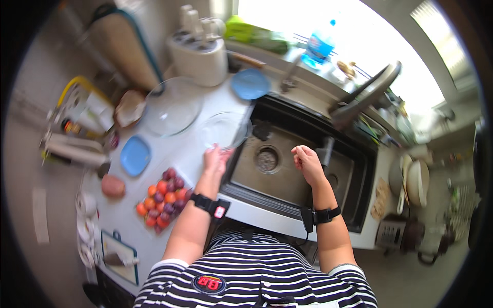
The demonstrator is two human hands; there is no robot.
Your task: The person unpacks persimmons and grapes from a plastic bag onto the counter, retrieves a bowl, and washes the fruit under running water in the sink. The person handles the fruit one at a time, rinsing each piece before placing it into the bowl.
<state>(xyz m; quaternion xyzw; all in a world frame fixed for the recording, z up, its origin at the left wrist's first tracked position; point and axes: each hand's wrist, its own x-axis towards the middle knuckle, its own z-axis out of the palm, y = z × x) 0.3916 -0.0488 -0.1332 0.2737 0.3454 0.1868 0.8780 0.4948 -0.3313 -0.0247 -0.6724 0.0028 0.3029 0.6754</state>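
My left hand (216, 158) is at the near rim of a small clear glass bowl (223, 131), with its thumb and fingers on the rim. This bowl reaches over the left edge of the black-rimmed sink (246, 169), and its outline is blurred. Above the sink basin is my right hand (306, 161), fingers curled, with nothing visible in it. Left of the small bowl stands a larger glass bowl (173, 109). Red tomatoes and dark grapes (165, 200) lie in a group beside my left forearm.
Two blue plates (135, 155) (251, 84) sit on the white counter. A knife block (200, 57) stands at the back, and a reddish potato-like root (113, 186) lies at the left. The faucet (289, 77) rises behind the sink; a large pan-like lid (366, 96) leans behind its right side.
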